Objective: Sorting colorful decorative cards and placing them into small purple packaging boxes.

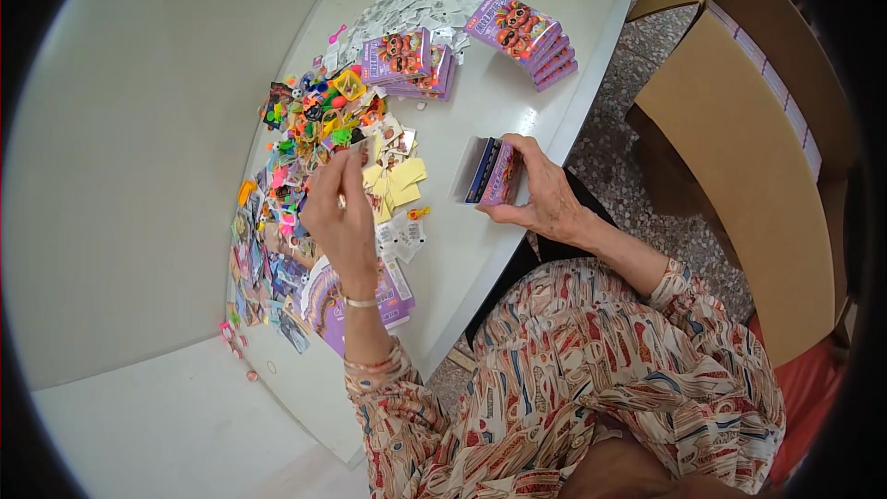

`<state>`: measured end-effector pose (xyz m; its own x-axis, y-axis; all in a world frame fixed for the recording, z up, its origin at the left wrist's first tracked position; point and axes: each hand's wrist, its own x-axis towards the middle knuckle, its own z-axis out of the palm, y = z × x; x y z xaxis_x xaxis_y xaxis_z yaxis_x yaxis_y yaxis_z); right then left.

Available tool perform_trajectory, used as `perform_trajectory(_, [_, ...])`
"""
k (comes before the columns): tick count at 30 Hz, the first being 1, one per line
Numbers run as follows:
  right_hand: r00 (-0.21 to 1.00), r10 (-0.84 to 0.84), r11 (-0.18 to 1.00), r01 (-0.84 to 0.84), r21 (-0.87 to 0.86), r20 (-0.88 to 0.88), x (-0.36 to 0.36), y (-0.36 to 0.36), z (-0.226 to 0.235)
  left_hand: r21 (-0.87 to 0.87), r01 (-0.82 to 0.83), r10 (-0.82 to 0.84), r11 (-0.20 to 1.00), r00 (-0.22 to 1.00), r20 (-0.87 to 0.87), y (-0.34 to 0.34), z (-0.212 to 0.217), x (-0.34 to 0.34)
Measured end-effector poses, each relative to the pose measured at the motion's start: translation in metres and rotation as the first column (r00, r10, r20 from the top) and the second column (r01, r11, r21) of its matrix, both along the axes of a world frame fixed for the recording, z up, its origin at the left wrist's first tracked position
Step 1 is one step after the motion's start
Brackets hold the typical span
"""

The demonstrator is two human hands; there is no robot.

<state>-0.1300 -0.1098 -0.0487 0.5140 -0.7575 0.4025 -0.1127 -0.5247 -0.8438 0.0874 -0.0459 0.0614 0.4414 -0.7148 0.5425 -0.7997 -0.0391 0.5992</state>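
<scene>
My right hand (pixel 552 196) grips a small purple printed box (pixel 504 176) by its sides, thumb below and fingers above. The box's left end has its flap folded out, and something dark blue shows inside. My left hand (pixel 334 212) is above the heap of small items, thumb and fingertips pinched together. A small pale piece shows at those fingertips, but its kind is too small to tell. Right beside this hand lie yellow paper slips (pixel 399 183) and, further back, a mound of colourful plastic trinkets (pixel 319 111). Under my left wrist is a fanned stack of purple printed cards (pixel 393 300).
Purple boxes lie in two stacks, one at the back middle (pixel 407 60) and one at the back right (pixel 522 32). Behind them spreads a pile of small white sachets (pixel 407 11). An open cardboard carton (pixel 739 139) with packed boxes stands right of the table (pixel 467 263).
</scene>
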Motion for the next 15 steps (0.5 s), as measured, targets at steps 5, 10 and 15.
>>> perform_trajectory(5, [0.998,-0.056,0.998,0.057,0.015,-0.031,0.005,0.002,0.003,-0.006,0.219,-0.217,0.976,0.971,0.098,0.013,0.020,-0.069])
perform_trajectory(10, [0.997,-0.068,0.997,0.066,-0.048,-0.033,0.010,0.004,0.005,0.088,0.223,-0.240,0.971,0.915,0.323,0.008,0.006,-0.078])
perform_trajectory(15, [0.997,-0.062,0.996,0.059,-0.062,-0.045,0.007,0.005,0.000,0.120,0.154,-0.192,0.981,0.879,0.436,0.002,-0.002,-0.076])
